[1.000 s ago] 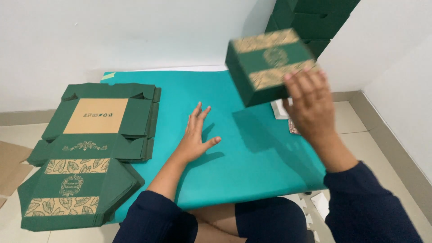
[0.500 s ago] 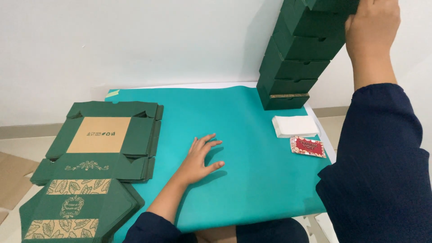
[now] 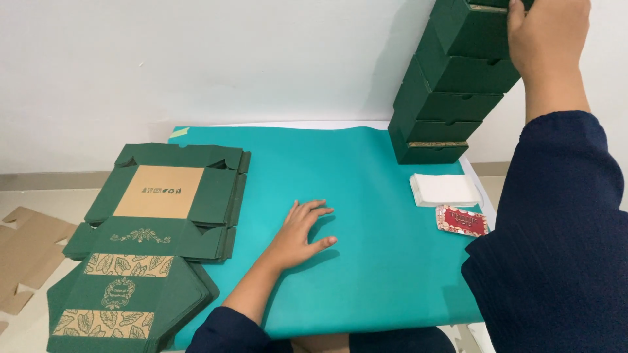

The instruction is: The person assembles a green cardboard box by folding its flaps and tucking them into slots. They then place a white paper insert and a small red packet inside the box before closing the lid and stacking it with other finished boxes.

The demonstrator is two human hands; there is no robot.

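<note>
My right hand (image 3: pixel 548 39) is raised high, fingers curled over the near face of the top box (image 3: pixel 472 23) on a stack of dark green boxes (image 3: pixel 445 98). Whether I am gripping that box or only pressing on it I cannot tell, since the fingertips run out of view. The top box sits directly under and in front of this hand, its long side running left to right across my view; the stack climbs straight up from the far right corner of the teal sheet (image 3: pixel 366 196). I count at least five boxes stacked, the top one cut off by the frame.

My left hand (image 3: pixel 302 233) lies flat and open on the sheet, fingers spread, holding nothing, well apart from the stack. So the right is by far the nearer hand.

Below my right arm lie one white paper pad (image 3: pixel 445 189) and one small red card (image 3: pixel 462 220), just beside each other. To the left of my left hand is a pile of unfolded green box blanks (image 3: pixel 160 202), too overlapped to count, and beyond it some brown cardboard scraps (image 3: pixel 29 252) on the floor.
</note>
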